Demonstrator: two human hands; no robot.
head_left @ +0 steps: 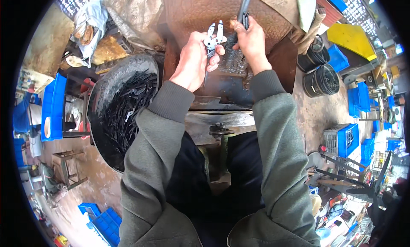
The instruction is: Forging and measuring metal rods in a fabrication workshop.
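My left hand [191,61] is closed round a silvery pliers-like tool [211,42] whose two short jaws point away from me and stand apart. Just right of it, my right hand [252,42] grips a grey metal rod [244,3] that slants up toward the far edge. Small dark strips [245,20] show by the fingers at the rod's lower end; whether they belong to it I cannot tell. Both hands are above a worn, wet-looking metal work surface [234,61] between brown side plates. Handles of the pliers-like tool are mostly hidden by my left palm.
At my left stands a big dark tub [96,106] holding many thin black strips [128,101]. Black buckets [321,81] and blue crates [348,140] are on the right. Brown sheeting [196,12] hangs beyond the hands. A small stool [68,168] sits at the left; another person's blue sleeve [22,112] shows far left.
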